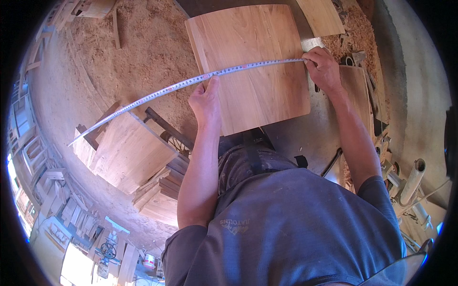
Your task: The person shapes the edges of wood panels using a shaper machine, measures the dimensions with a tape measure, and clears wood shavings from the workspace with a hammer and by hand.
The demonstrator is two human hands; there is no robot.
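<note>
A measuring tape (167, 90) spans the wooden panel (262, 95) at upper centre and extends to the frame's left. The person's left hand (206, 99) pinches it near the panel's left edge; the right hand (325, 67) grasps it at the right edge. Sawdust (143, 33) lies upper left.

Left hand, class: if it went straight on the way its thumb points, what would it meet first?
The left hand would meet the measuring tape first, right at its thumb tip; whether they already touch is hard to tell.
</note>
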